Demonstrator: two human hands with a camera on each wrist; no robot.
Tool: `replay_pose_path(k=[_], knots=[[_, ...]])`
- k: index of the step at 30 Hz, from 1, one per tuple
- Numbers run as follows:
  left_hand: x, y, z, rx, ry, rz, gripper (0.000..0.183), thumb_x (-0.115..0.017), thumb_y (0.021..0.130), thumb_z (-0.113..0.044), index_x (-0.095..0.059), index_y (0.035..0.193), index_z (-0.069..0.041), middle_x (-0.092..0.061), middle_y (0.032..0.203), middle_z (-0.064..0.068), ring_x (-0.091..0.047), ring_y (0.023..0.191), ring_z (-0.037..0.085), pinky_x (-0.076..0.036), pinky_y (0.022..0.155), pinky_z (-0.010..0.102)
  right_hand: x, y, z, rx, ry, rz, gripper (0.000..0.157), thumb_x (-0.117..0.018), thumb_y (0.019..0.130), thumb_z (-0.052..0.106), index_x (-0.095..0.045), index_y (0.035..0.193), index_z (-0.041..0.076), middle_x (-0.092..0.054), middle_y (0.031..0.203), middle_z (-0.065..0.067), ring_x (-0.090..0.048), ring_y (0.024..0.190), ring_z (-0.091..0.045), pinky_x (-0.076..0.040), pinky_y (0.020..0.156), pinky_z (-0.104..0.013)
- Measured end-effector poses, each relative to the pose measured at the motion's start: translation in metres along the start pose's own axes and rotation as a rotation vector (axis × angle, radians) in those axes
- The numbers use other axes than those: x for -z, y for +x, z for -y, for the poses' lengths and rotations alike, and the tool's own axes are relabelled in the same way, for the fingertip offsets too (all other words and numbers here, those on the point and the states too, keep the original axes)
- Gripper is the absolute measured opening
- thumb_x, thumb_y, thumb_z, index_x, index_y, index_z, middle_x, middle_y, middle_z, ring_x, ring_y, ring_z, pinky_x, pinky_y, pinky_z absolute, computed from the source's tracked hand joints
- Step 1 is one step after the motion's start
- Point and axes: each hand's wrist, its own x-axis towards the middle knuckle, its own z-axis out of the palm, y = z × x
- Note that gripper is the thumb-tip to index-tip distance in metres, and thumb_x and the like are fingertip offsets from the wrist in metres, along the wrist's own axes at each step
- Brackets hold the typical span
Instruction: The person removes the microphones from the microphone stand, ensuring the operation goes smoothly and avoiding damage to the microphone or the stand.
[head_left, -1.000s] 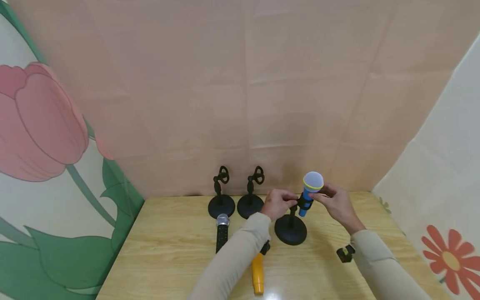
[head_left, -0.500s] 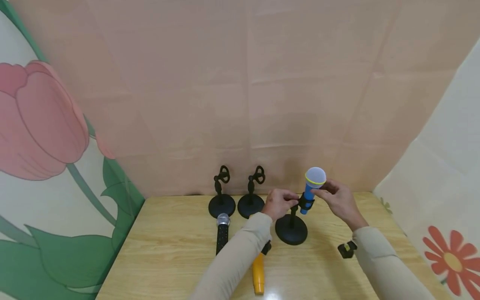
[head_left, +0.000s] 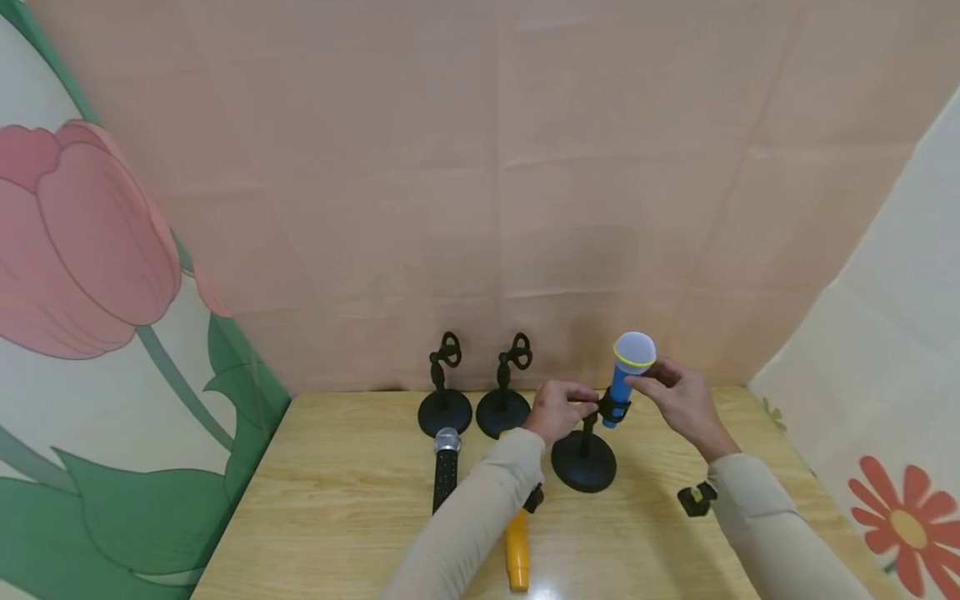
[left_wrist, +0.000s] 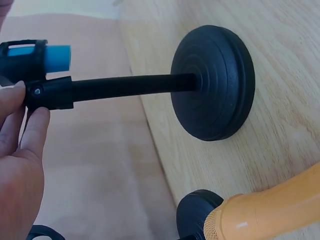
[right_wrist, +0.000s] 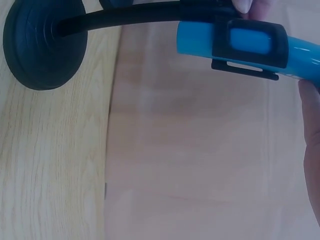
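A blue toy microphone with a white head and yellow ring sits in the clip of the nearest black desk stand, head up and slightly tilted. With thumb and fingers, my left hand pinches the joint below that clip. My right hand pinches the microphone just below its head. In the right wrist view, the blue lower end sticks out past the clip. The stand's round base rests on the table.
Two more black stands with ring clips stand at the table's back edge, left of my hands. A black microphone with a silver head and an orange microphone lie in front, partly behind my left sleeve. A pink cloth hangs behind.
The blue microphone has risen slightly and shifted right, with my right hand moving along with it. My left hand stays at the stand's joint. The other stands and microphones have not moved.
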Motion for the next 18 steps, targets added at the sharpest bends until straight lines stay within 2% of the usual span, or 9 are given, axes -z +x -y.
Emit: replay_pose_path(k=[8, 18], knots=[[0.001, -0.001, 0.003, -0.038, -0.017, 0.023, 0.013, -0.078, 0.087, -0.006, -0.080, 0.100, -0.009, -0.076, 0.094, -0.005, -0.067, 0.092, 0.001, -0.051, 0.078, 0.014, 0.002, 0.001, 0.003, 0.015, -0.015, -0.014, 0.046, -0.071, 0.094, 0.035, -0.065, 0.122, -0.001, -0.070, 0.110, -0.017, -0.063, 0.089, 0.001, -0.051, 0.073, -0.016], [0.000, -0.001, 0.003, -0.028, -0.026, 0.008, 0.013, -0.079, 0.086, -0.007, -0.080, 0.098, -0.010, -0.076, 0.093, -0.005, -0.066, 0.091, 0.000, -0.051, 0.076, 0.014, 0.007, 0.003, 0.012, 0.019, 0.000, -0.012, 0.044, -0.071, 0.095, 0.032, -0.065, 0.122, -0.002, -0.070, 0.109, -0.017, -0.063, 0.087, 0.001, -0.051, 0.072, -0.016]])
